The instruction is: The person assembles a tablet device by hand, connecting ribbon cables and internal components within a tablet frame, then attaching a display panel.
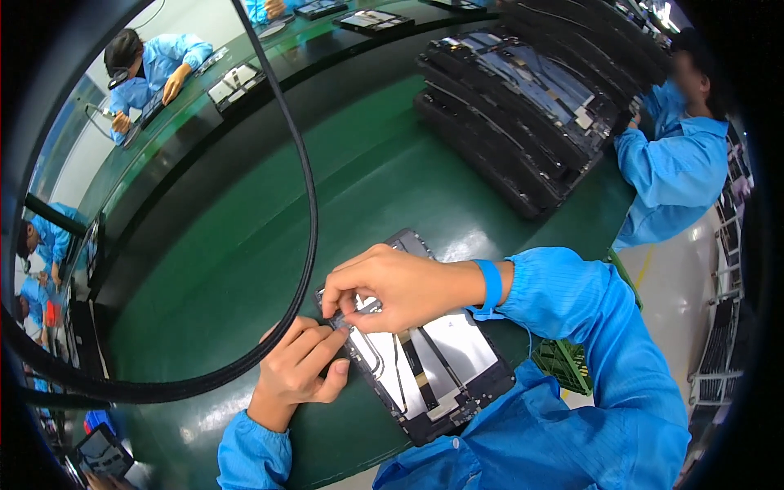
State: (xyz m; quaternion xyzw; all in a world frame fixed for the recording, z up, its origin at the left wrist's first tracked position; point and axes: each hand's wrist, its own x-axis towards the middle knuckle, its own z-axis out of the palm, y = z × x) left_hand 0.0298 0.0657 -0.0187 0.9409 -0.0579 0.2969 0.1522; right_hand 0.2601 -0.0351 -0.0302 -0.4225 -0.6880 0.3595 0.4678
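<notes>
An opened tablet (pixel 457 343) lies aslant on the green table in front of me, with a dark frame, a silvery-white inside, dark strips and flat cables. Over its far left part is my right hand (pixel 400 286), thumb and index finger pinched together close to the frame; what they hold is too small to make out. My left hand (pixel 302 363) rests beside the tablet's left edge. Its fingers are bent, their tips touching the edge near my right fingertips, and its thumb stands apart. A blue band (pixel 490 286) circles my right wrist.
Dark trays (pixel 506 122) bearing opened tablets are stacked at the far right, beside a co-worker in blue (pixel 674 175). A thick black cable (pixel 306 204) loops across the left. Green crates (pixel 563 363) show below my right arm. More people work along the far bench.
</notes>
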